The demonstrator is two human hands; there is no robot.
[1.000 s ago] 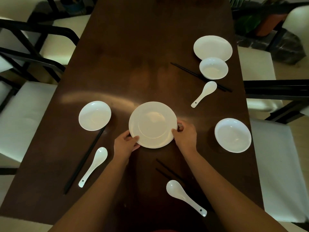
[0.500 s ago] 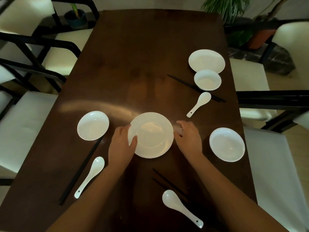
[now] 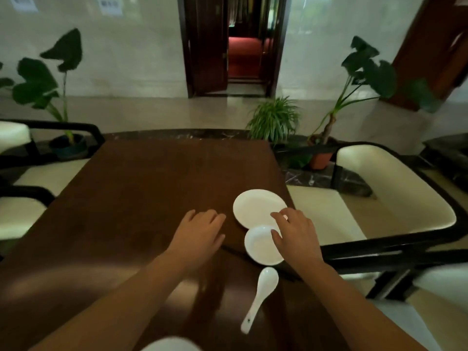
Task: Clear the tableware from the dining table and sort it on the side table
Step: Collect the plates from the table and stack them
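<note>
The right hand [image 3: 295, 235], open and empty, hovered over the near rim of the plate [image 3: 255, 207] and touching bowl [image 3: 262, 247], nearer them than the open left hand [image 3: 200, 230], on the dark wooden worktop [image 3: 141, 198] facing a doorway [image 3: 233, 44].

Both hands let go the middle plate and moved to the far plate [image 3: 255, 206] and bowl [image 3: 262, 245], view raised
</note>
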